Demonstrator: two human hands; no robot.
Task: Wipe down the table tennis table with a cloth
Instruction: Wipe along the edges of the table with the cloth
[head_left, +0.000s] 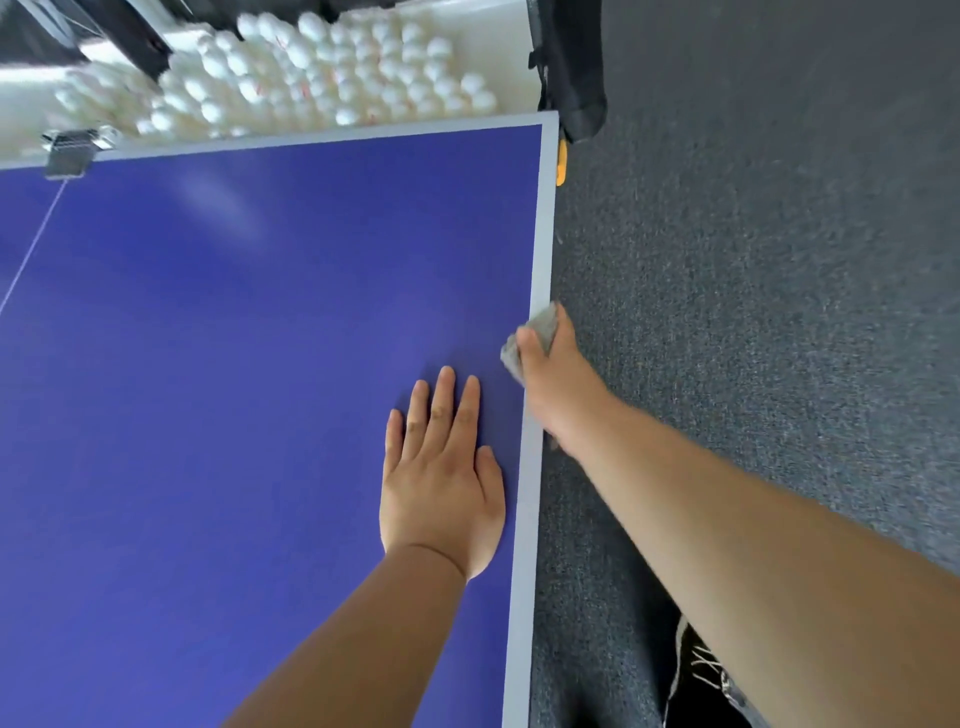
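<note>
The grey cloth (535, 338) sits bunched at the right edge of the blue surface (234, 389), a little right of the frame's centre, where the pale border stripe (536, 249) runs down the side. The right hand (558, 384) grips it, thumb on top and fingers curled round the wad and over the rim, the forearm reaching in from the lower right corner of the frame. The left hand (441, 488) lies just to the left of and below the cloth, apart from it, palm flat on the surface with its fingers straight and close together, holding nothing. A thin white line (36, 249) crosses the blue at the far left. Along the top of the frame, beyond the far edge, a heap of white balls (322, 67) fills a pale tray, blurred. A metal clamp (72, 148) sits on that edge at upper left. At the upper right corner of the surface hang a black bag (576, 67) and a small yellow piece (561, 161). Grey carpet (753, 286) covers the floor on the right, and a dark laced shoe (696, 670) shows at the bottom.
</note>
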